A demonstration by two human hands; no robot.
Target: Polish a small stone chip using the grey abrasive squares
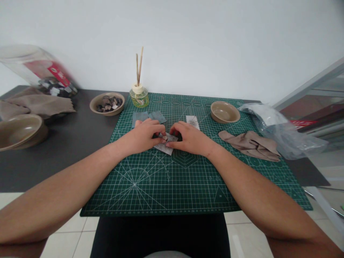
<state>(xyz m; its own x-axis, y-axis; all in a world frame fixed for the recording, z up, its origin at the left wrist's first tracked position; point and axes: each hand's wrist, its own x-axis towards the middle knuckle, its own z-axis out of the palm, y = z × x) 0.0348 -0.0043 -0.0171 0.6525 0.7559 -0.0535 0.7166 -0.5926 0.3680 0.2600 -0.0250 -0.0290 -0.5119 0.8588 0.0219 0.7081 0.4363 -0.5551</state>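
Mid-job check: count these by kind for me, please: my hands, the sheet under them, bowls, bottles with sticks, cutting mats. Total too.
Hands: 2 (left hand, right hand)
Sheet under the hands: 1
Bowls: 3 (left bowl, middle bowl, right bowl)
Bottle with sticks: 1
Cutting mat: 1
Total: 8

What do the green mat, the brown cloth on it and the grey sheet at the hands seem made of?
Green mat: probably matte plastic, flat with printed grid lines.
Brown cloth: dull fabric, by its soft folds.
Grey sheet: perhaps paper or fabric, thin and matte; too small to tell.
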